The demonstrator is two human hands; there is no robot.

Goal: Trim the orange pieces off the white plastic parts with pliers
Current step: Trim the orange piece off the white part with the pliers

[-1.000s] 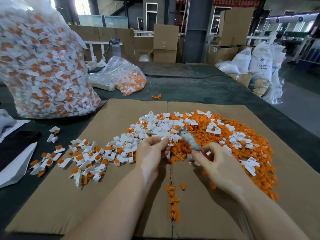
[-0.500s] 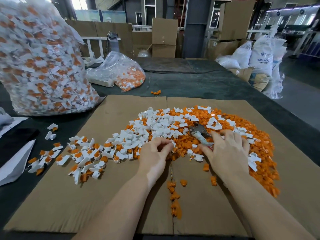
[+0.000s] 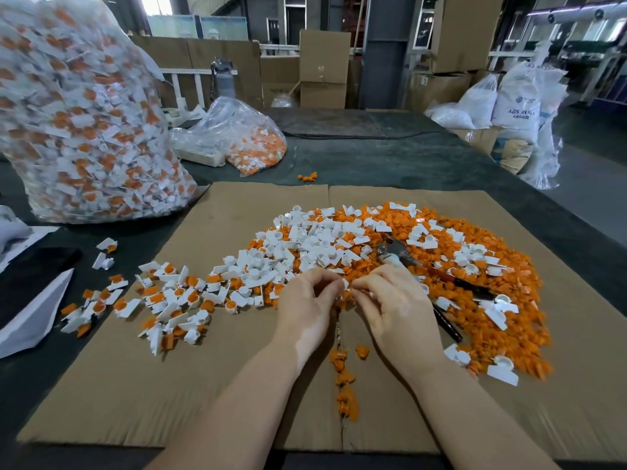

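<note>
My left hand [image 3: 307, 305] and my right hand [image 3: 393, 307] meet fingertip to fingertip at the near edge of the pile and pinch a small part [image 3: 345, 284] between them; the part is mostly hidden by the fingers. The pliers [image 3: 407, 262] lie on the orange scraps [image 3: 481, 320] just right of my right hand, jaws pointing away, dark handles toward me. A heap of trimmed white parts [image 3: 315, 242] covers the middle of the cardboard sheet [image 3: 135, 385]. Untrimmed white-and-orange parts [image 3: 169, 296] lie scattered at the left.
A big clear bag [image 3: 81, 123] full of white-and-orange parts stands at the far left. A smaller bag [image 3: 244, 137] lies behind the cardboard. A line of orange scraps [image 3: 344, 385] runs along the cardboard's seam. White paper [image 3: 30, 310] lies at the left edge.
My right hand has laid the pliers down on the orange scraps and moved left to meet my left hand, and both now pinch one part.
</note>
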